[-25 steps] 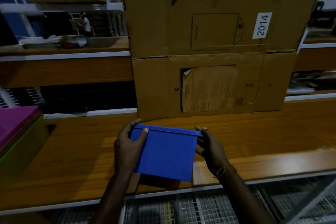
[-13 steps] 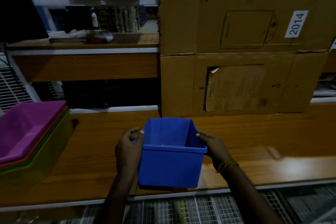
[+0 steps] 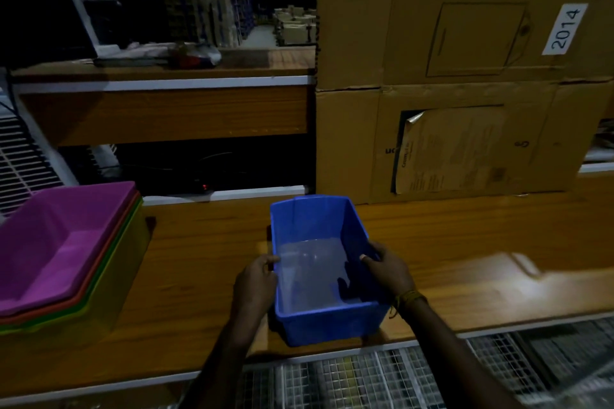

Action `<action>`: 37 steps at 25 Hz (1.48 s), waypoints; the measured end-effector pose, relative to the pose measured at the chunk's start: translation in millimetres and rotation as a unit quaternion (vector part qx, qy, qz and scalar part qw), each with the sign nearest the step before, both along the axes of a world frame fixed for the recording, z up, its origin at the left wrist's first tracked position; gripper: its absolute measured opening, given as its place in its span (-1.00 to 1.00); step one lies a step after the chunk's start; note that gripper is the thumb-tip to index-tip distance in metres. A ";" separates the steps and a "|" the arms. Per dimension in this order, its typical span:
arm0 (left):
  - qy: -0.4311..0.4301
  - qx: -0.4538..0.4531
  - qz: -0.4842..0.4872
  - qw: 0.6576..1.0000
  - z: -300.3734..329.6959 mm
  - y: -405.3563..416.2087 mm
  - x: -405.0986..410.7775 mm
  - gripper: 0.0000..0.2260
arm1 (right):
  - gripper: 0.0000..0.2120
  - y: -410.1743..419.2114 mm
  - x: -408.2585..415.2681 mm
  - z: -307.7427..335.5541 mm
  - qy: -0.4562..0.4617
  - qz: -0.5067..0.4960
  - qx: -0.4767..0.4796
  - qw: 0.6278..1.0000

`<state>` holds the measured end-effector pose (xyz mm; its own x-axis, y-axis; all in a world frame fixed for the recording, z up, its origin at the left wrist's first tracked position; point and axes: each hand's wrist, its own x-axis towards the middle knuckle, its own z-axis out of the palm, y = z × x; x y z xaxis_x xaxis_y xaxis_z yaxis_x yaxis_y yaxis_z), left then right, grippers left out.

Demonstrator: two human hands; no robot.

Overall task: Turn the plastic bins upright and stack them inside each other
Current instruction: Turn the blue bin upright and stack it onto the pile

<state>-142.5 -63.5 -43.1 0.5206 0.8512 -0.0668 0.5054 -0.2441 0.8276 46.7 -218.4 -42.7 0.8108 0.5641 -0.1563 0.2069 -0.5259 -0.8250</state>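
Blue bin [image 3: 319,325] upright, open mouth up, pale glare on its inside floor. It's at the near edge of the wooden shelf [image 3: 465,242], centre of view; can't tell if its base rests on the wood or is just above it. Left hand [image 3: 255,285] grips the bin's left wall near the rim, thumb hooked over the rim to the inside, fingers outside. Right hand [image 3: 387,271] grips the right wall the same way, thumb over the rim inside, fingers wrapped outside. Both hands clamped on the bin, one per side, apart from each other. Thread band [image 3: 407,299] on the right wrist.

Left of the bin, well apart, a nested stack of bins [image 3: 66,259] sits upright on the same shelf: purple innermost on top, red and green rims showing under it, yellow-olive outer wall. Stack is partly cut off by the left edge.

Far side of the shelf, right of centre: two big cardboard boxes [image 3: 465,76] one on top of the other, upper with a white "2014" label [image 3: 564,28], lower with a peeling paper sheet [image 3: 448,149]. Far left, an upper wooden shelf [image 3: 166,109] with blurred clutter on top. Wire mesh [image 3: 365,375] below the near edge. Scene dim.
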 end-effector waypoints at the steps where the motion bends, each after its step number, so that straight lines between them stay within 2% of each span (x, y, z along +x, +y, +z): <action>1: 0.000 -0.004 -0.010 1.000 -4.4 2.1 -2.4 -0.71 | -0.51 6.8 -3.8 -2.1 -0.031 0.006 -0.025 0.999; 5: -0.027 -0.071 -0.027 0.997 -15.0 10.9 -12.9 -0.75 | -0.39 23.5 -22.8 -12.9 -0.165 0.054 -0.147 0.974; 7: -0.037 -0.101 -0.030 0.994 -11.7 17.2 -14.4 -0.78 | -0.36 26.8 -45.4 -11.0 -0.175 0.097 -0.143 0.969; 9: -0.033 -0.104 -0.039 0.993 -8.6 26.2 -12.6 -0.80 | -0.23 32.5 -75.5 -5.4 -0.171 0.171 -0.134 0.961; 12: 0.004 -0.080 -0.081 0.994 -12.1 37.0 -7.5 -0.80 | -0.12 41.4 -105.4 -9.9 -0.201 0.265 -0.174 0.927; 14: 0.005 -0.056 -0.095 0.994 -13.7 38.7 -4.9 -0.73 | -0.16 40.7 -107.8 -11.2 -0.203 0.291 -0.194 0.915; 17: 0.011 0.011 -0.104 0.994 -13.4 33.5 -3.1 -0.64 | -0.35 38.2 -96.3 -10.9 -0.212 0.297 -0.192 0.911; 20: -0.024 0.025 -0.095 0.995 -15.0 31.5 -2.3 -0.70 | -0.50 33.5 -78.5 -9.1 -0.236 0.292 -0.194 0.906; 25: -0.016 0.103 -0.095 0.990 -17.4 34.7 5.0 -0.76 | -0.68 12.6 -55.1 -5.4 -0.387 0.242 -0.206 0.866; 30: 0.016 0.165 -0.050 0.985 -16.0 29.6 16.4 -0.81 | -0.60 -3.4 -30.8 -13.8 -0.366 0.155 -0.189 0.898; 33: 0.052 0.184 -0.016 0.981 -19.3 25.3 15.4 -0.83 | -0.79 -13.6 -12.7 -16.0 -0.287 0.114 -0.141 0.941; 35: 0.081 0.212 0.005 0.974 -23.7 14.9 15.2 -0.87 | -0.93 -21.7 -3.1 -18.3 -0.279 0.076 -0.107 0.951; 37: 0.108 0.246 0.020 0.963 -27.7 -1.6 17.7 -0.89 | -0.96 -24.6 2.6 -27.6 -0.280 0.036 -0.060 0.958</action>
<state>-124.8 -65.2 -70.8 0.5066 0.8261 0.2467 0.6696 -0.5573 0.4910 49.3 -243.0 -70.3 0.7462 0.6268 0.2242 0.6381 -0.5777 -0.5090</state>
